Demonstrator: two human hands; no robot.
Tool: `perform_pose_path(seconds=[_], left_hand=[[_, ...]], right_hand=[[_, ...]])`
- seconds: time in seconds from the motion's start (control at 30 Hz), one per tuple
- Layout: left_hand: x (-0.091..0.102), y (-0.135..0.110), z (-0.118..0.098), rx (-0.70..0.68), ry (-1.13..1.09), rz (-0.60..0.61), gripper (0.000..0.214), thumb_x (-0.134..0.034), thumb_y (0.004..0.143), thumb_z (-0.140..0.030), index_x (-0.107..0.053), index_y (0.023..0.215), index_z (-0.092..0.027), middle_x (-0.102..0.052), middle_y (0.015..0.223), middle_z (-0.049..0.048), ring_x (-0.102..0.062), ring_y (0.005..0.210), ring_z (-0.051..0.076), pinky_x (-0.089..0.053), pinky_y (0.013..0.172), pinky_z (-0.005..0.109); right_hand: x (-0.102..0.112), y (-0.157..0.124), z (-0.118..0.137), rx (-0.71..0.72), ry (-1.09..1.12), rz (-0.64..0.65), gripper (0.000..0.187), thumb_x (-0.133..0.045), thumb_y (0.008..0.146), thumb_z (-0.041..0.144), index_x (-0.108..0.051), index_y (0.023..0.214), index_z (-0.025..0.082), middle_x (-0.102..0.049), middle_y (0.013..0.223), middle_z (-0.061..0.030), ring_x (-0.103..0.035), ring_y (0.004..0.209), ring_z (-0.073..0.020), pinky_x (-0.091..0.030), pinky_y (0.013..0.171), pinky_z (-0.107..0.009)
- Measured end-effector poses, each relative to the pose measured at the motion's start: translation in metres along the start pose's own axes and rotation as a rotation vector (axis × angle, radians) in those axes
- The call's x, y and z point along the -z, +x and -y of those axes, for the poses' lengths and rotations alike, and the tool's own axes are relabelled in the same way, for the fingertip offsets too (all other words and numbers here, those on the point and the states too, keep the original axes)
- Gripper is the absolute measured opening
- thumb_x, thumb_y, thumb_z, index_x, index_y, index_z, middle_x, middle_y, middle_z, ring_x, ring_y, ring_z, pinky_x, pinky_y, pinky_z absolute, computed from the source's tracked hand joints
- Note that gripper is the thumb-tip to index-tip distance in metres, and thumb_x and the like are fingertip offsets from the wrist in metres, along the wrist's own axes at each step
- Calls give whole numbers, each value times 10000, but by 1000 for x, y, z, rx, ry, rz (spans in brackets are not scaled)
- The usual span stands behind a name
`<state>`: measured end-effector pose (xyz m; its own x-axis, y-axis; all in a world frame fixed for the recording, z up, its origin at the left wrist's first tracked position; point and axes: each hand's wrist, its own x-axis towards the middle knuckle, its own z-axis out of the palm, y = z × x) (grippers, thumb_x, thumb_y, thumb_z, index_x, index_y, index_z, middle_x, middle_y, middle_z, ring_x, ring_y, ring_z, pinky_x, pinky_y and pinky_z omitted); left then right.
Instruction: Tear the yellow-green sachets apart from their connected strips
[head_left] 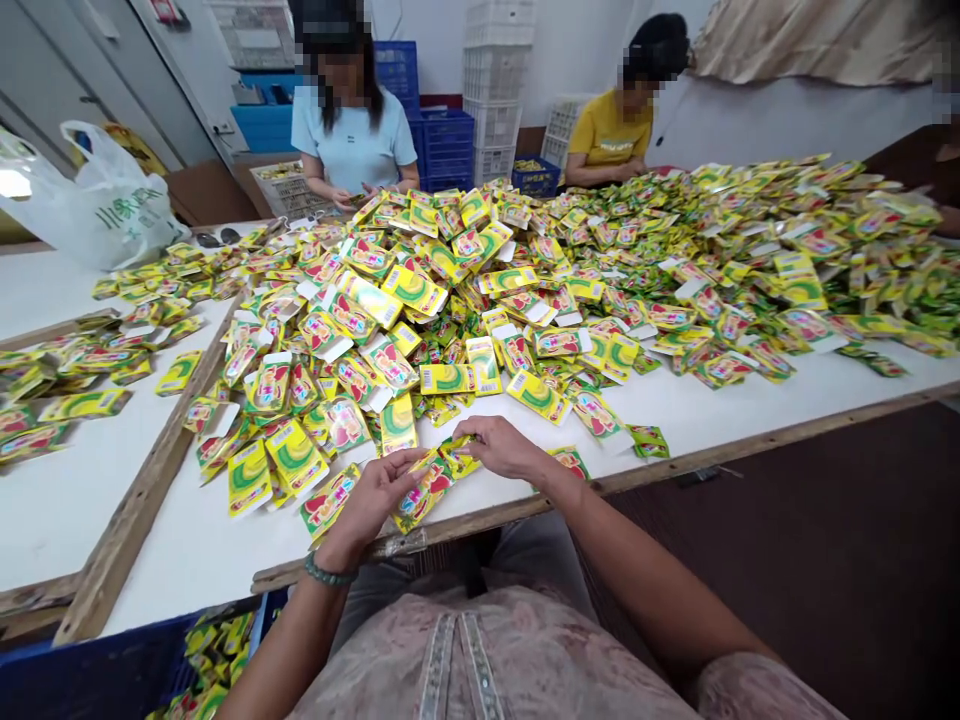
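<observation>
A huge heap of small yellow, green and red printed packets (525, 270) covers the white table (750, 410). My left hand (375, 497) is closed around a small stack of packets (424, 490) near the table's front edge. My right hand (502, 447) pinches the far end of the same stack, where a green packet (459, 455) sticks out. Loose packets lie all around both hands.
Two people sit at the far side handling packets. A white plastic bag (97, 205) stands at the back left. A second white table (67, 500) with packets adjoins on the left. A blue crate (112, 670) with packets sits below my left arm. Stacked crates (491, 80) line the back wall.
</observation>
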<state>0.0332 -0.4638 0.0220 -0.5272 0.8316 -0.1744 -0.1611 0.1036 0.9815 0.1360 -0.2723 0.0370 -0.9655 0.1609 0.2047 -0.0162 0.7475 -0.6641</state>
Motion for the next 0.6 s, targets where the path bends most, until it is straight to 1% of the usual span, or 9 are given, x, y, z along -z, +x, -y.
perform_pose_path(seconds=[0.1, 0.17, 0.23, 0.3, 0.37, 0.43, 0.5, 0.53, 0.6], left_hand=[[4, -1, -3, 18, -33, 35, 469, -706, 668, -374, -631, 1065, -136, -713, 892, 79, -652, 787, 214, -502, 713, 311], [4, 0, -2, 19, -21, 41, 440, -713, 664, -358, -642, 1039, -140, -716, 873, 70, -649, 749, 198, -496, 680, 287], [2, 3, 0, 6, 2, 27, 419, -727, 650, -340, -652, 1014, -146, -718, 870, 57, -643, 708, 179, -484, 644, 260], [-1, 5, 2, -6, -17, -12, 424, -747, 625, -329, -656, 998, -148, -720, 862, 48, -642, 688, 173, -478, 624, 249], [-4, 5, 5, -10, -84, -64, 444, -767, 600, -315, -653, 995, -148, -723, 862, 47, -650, 706, 177, -486, 645, 254], [-6, 5, 6, -13, -150, -97, 462, -779, 585, -302, -649, 1000, -146, -726, 864, 52, -657, 725, 183, -495, 673, 266], [-6, 3, 6, -22, -178, -112, 462, -785, 578, -287, -650, 995, -142, -726, 868, 55, -660, 728, 184, -500, 683, 271], [-6, 2, 7, -27, -181, -125, 453, -788, 575, -280, -654, 985, -141, -727, 861, 55, -661, 721, 182, -501, 681, 269], [-5, 0, 8, -36, -188, -151, 431, -789, 577, -265, -659, 968, -141, -729, 859, 53, -663, 717, 174, -503, 683, 261]], right_hand=[[1, 5, 5, 34, -109, 3, 149, -554, 739, 106, -668, 808, 172, -613, 749, -16, -521, 700, -131, -360, 652, -223], [0, 7, 9, 65, -101, 37, 135, -562, 732, 101, -661, 786, 174, -605, 730, -8, -516, 696, -127, -360, 650, -222], [-3, 8, 12, 46, -46, 55, 101, -586, 715, 110, -641, 772, 174, -580, 684, 10, -501, 657, -115, -359, 623, -215], [-7, 7, 13, -35, 55, 0, 130, -625, 687, 135, -610, 811, 175, -554, 665, 27, -483, 612, -102, -363, 586, -208], [-13, 4, 13, -120, 203, -111, 234, -653, 670, 178, -570, 889, 177, -558, 707, 28, -496, 600, -98, -388, 573, -209], [-19, -1, 12, -157, 327, -212, 282, -641, 688, 211, -536, 948, 184, -580, 747, 18, -538, 621, -107, -423, 593, -221], [-23, -5, 15, -147, 335, -268, 230, -580, 737, 203, -531, 962, 197, -609, 740, 10, -578, 657, -125, -439, 631, -238], [-25, -7, 17, -129, 308, -273, 198, -545, 761, 190, -537, 959, 204, -625, 733, 7, -591, 677, -132, -439, 649, -245], [-27, -10, 21, -100, 269, -244, 173, -508, 787, 182, -548, 952, 214, -658, 741, 3, -607, 702, -141, -436, 672, -254]])
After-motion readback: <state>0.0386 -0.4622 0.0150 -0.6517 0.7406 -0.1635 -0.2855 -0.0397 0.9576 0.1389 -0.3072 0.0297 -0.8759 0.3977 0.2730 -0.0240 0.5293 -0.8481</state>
